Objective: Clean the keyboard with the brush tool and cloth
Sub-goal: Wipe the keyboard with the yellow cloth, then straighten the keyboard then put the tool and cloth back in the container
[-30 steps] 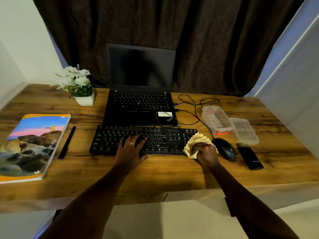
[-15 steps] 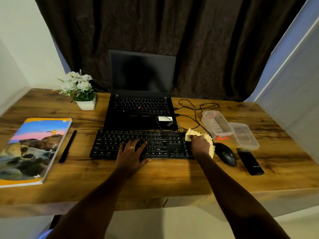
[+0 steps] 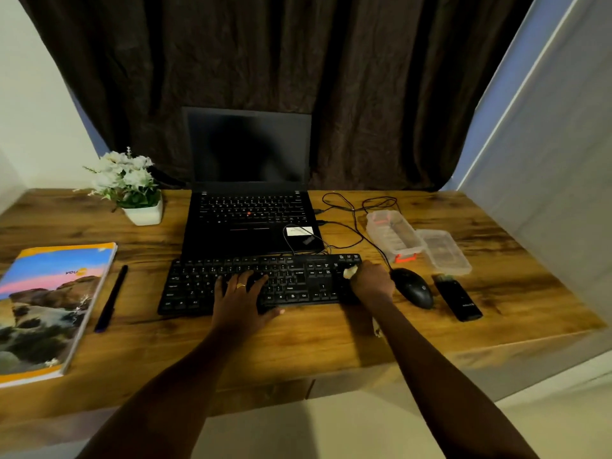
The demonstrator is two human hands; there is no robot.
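Observation:
A black keyboard (image 3: pixel 291 276) lies on the wooden desk (image 3: pixel 314 336) in front of an open laptop. My left hand (image 3: pixel 240 299) rests flat on the keyboard's left-middle keys, fingers spread, a ring on one finger. My right hand (image 3: pixel 371 281) presses down on the keyboard's right end, over the number pad. It is closed around a pale yellow cloth (image 3: pixel 350 272), of which only a small corner shows beside my fingers. No brush tool can be made out with certainty.
A black mouse (image 3: pixel 414 288) and a black stick-shaped device (image 3: pixel 458 301) lie right of the keyboard. Behind them are a clear plastic box (image 3: pixel 394 235), its lid (image 3: pixel 443 251) and loose cables (image 3: pixel 351 210). A laptop (image 3: pixel 248 193), flower pot (image 3: pixel 144 212), book (image 3: pixel 49 306) and pen (image 3: pixel 111 298) are also here.
My right hand has carried the cloth from the desk by the keyboard's front right corner up onto the right end of the keys. The left hand stayed put. The camera moved slightly.

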